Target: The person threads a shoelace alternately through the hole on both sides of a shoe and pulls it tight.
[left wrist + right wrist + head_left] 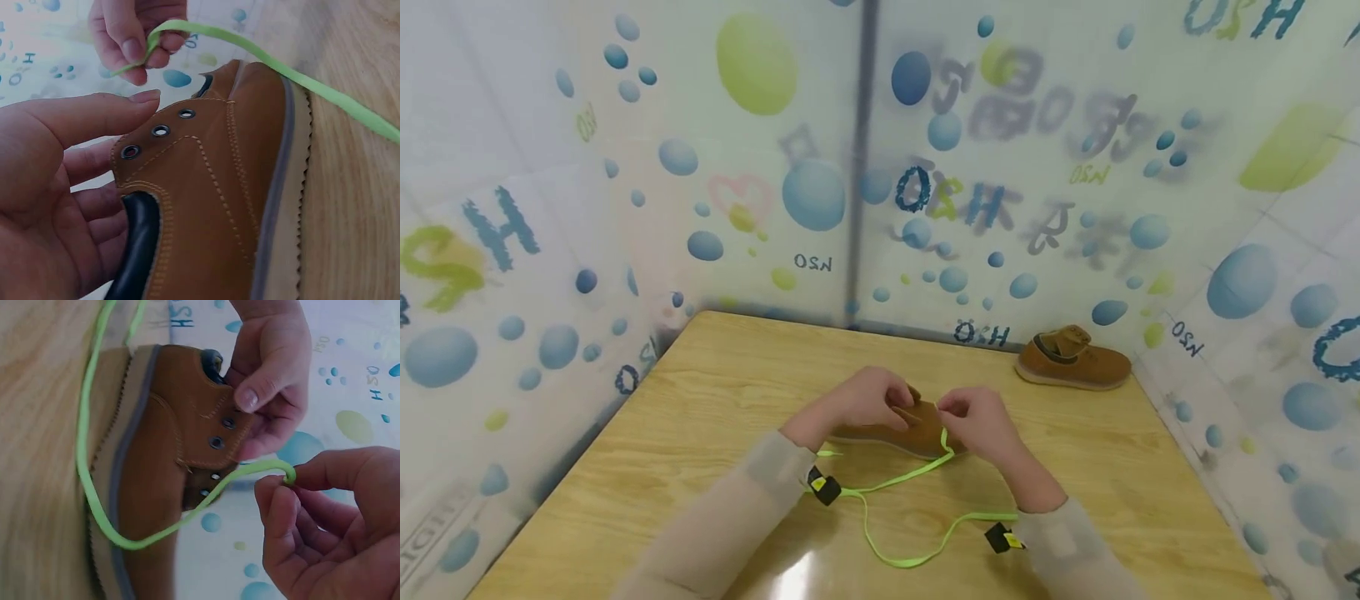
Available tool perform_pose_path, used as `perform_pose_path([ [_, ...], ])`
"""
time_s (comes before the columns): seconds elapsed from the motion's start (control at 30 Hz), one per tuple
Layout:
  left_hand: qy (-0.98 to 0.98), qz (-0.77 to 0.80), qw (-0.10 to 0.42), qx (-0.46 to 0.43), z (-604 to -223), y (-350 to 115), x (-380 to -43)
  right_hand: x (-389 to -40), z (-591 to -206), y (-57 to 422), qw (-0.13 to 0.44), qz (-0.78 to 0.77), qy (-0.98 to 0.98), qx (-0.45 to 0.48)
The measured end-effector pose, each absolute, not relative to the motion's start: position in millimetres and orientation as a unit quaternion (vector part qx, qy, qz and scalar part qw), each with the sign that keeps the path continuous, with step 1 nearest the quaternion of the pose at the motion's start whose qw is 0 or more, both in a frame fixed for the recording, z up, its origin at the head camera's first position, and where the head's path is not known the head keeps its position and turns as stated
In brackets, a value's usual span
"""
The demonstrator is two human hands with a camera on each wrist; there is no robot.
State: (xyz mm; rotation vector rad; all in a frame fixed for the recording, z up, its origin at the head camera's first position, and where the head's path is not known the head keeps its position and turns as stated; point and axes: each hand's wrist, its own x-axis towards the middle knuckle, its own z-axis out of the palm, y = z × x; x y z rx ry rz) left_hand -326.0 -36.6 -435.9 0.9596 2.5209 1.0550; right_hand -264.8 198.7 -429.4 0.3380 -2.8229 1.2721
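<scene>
A brown shoe [917, 437] with pale sole and dark collar lining stands on the table. My left hand [872, 398] holds its eyelet flap, thumb at the edge and fingers behind; three metal eyelets [160, 131] show along that flap in the left wrist view. Between thumb and fingertips my right hand [985, 423] pinches a bright green shoelace [134, 544] near one end, just off the flap. From there the lace droops past the shoe's side. No lace runs through the eyelets that show.
The lace's remaining length loops over the wooden table [752, 367] in front of the shoe, passing near both wrists. A second brown shoe [1078, 368] stands at the table's far right corner. Patterned curtains [820, 275] enclose the table's back and sides.
</scene>
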Motion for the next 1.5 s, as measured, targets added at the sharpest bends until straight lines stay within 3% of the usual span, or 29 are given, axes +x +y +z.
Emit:
perform_pose_path([
  [0.17,0.867,0.339,0.109,0.348,-445,-32,-324,-264,-441,190,-0.02,0.421,-0.901,0.102],
  [0.5,0.874,0.298,0.055,0.38,-450,-34,-323,-259,-455,178,-0.009,0.415,-0.901,0.127],
  [1.0,0.857,0.331,0.102,0.381,-448,-32,-320,-252,-457,178,0.028,0.376,-0.919,0.116],
  [1.5,0.856,0.315,0.142,0.384,-441,-40,-320,-245,-466,169,0.015,0.415,-0.9,0.129],
])
